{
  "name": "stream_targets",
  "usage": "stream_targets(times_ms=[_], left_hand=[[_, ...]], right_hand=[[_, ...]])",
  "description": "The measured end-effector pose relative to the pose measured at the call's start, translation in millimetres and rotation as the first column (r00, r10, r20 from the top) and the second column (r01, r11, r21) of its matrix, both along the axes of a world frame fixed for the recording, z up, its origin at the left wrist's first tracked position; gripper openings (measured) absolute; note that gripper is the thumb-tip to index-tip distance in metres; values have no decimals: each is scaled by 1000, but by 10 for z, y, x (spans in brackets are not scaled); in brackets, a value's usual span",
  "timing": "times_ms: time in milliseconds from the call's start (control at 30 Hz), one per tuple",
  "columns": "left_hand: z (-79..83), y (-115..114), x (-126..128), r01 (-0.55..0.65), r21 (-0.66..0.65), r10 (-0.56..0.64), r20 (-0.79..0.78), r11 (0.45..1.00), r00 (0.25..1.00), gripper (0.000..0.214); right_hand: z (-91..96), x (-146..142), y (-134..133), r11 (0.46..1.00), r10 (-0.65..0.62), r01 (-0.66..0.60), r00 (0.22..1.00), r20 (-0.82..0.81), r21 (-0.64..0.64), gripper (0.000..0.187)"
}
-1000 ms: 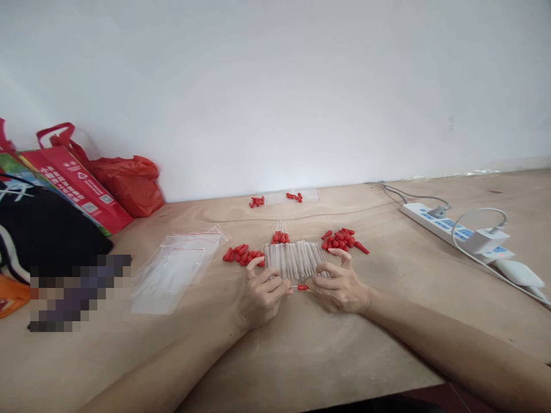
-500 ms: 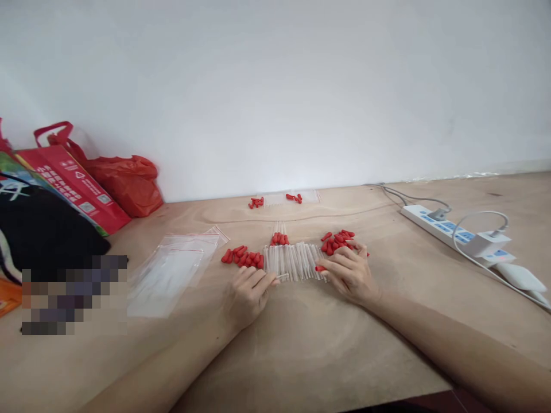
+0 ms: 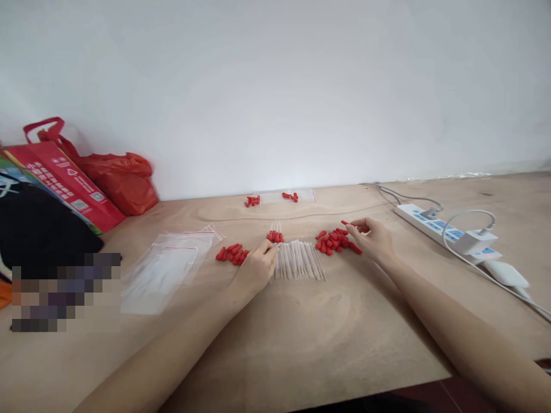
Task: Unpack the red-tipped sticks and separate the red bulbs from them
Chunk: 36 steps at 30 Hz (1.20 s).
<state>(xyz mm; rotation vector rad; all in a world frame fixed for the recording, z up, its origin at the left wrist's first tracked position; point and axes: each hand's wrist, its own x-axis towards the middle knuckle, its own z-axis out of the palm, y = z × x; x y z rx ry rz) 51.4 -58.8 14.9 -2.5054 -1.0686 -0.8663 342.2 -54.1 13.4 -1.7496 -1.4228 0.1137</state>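
Note:
My right hand [image 3: 372,238] is raised at the right, thumb and fingers pinching one red rubber bulb [image 3: 345,222]. Below those fingertips lies a pile of red rubber bulbs [image 3: 331,242]. My left hand [image 3: 260,265] is closed at the left end of a row of thin clear tubes [image 3: 299,261]; what its fingers hold, if anything, is hidden. Another pile of red bulbs [image 3: 230,252] lies left of that hand, partly covered by it. Just beyond the fingertips sit several droppers [image 3: 275,235], their red bulbs toward me and clear tubes pointing away.
Clear zip bags [image 3: 166,269] lie flat at the left. By the wall is another clear bag [image 3: 305,195] with small red bulbs beside it. A white power strip [image 3: 424,218] with cables stands right. Red bags [image 3: 118,180] and a black bag [image 3: 38,229] fill the far left.
My right hand has moved right and lifted slightly, its fingers now pinching a red bulb above the pile. My left hand has shifted forward toward the far end of the tubes.

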Motion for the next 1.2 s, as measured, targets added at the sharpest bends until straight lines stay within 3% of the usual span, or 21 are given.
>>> stream_targets(times_ms=[233, 433, 600, 733, 933, 1100, 1200], left_hand=[[6, -56, 101, 99, -74, -98, 18, 992, 995, 12], [2, -182, 8, 197, -133, -188, 75, 971, 979, 48], [2, -298, -132, 146, -138, -135, 83, 980, 987, 43], [6, -311, -164, 121, -137, -107, 104, 983, 989, 36], [-21, -239, -194, 81, -137, -69, 95, 987, 993, 34], [-4, -211, -216, 29, -106, -19, 90, 994, 996, 30], [27, -220, -206, -6, -86, 16, 118, 996, 993, 24]], right_hand=[[24, 10, 25, 997, -69, 71, 995, 72, -32, 35], [80, 38, -48, 968, -169, 179, 983, 73, -175, 29], [55, 75, -58, 952, -198, 220, 973, 120, -213, 28], [-7, 100, -19, 945, -135, 174, 979, 152, -278, 28], [-96, 199, 56, 927, -69, 133, 980, 189, -350, 49], [-72, 282, 58, 934, -121, 163, 982, 148, -318, 48], [23, 175, 19, 956, -201, 229, 966, 163, -182, 42]])
